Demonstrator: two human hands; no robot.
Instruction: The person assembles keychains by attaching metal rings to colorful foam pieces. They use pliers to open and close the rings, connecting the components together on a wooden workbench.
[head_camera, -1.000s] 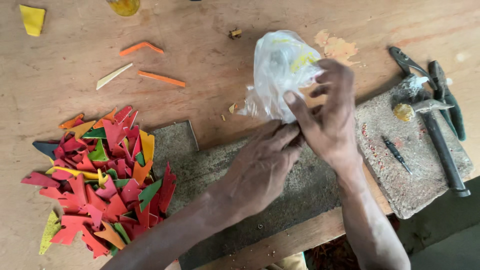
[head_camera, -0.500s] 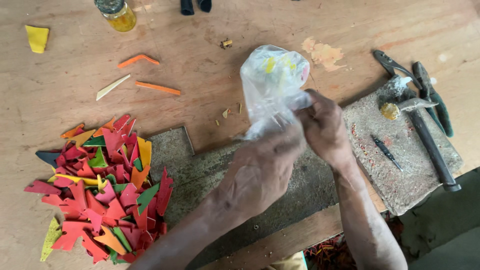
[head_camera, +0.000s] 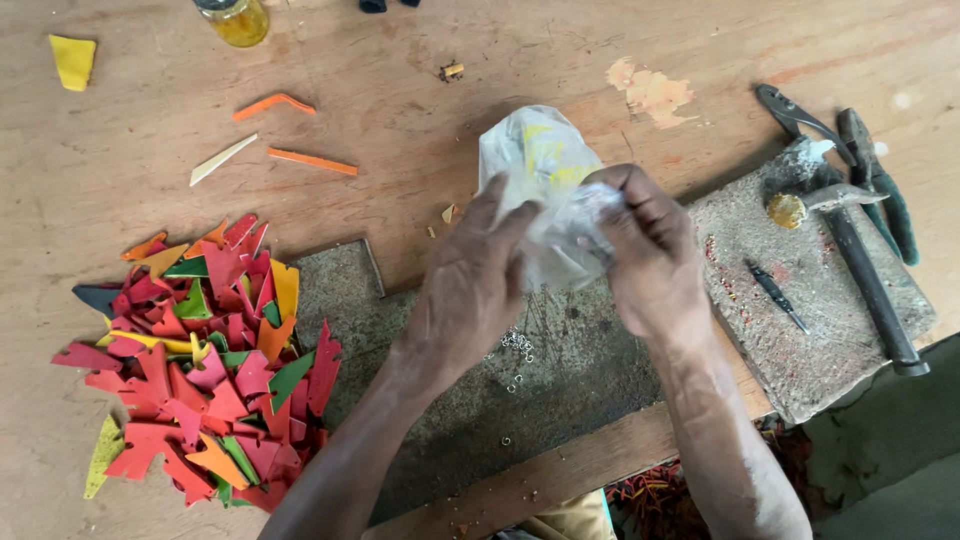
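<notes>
Both hands, left hand (head_camera: 468, 296) and right hand (head_camera: 648, 255), around crumpled clear plastic bag (head_camera: 535, 165)

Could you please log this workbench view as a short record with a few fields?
Left hand: left hand grips the crumpled clear plastic bag from the left.
Right hand: right hand pinches the bag's lower right side.
Below the hands: small metal rings lie scattered on the grey stone slab.
Left of the slab: pile of red, orange, yellow and green flat cut pieces.
Right: black-handled hammer and dark pliers on and beside a rough grey block.
Top edge: glass jar of yellow liquid.
Surface: brown wooden table.
</notes>
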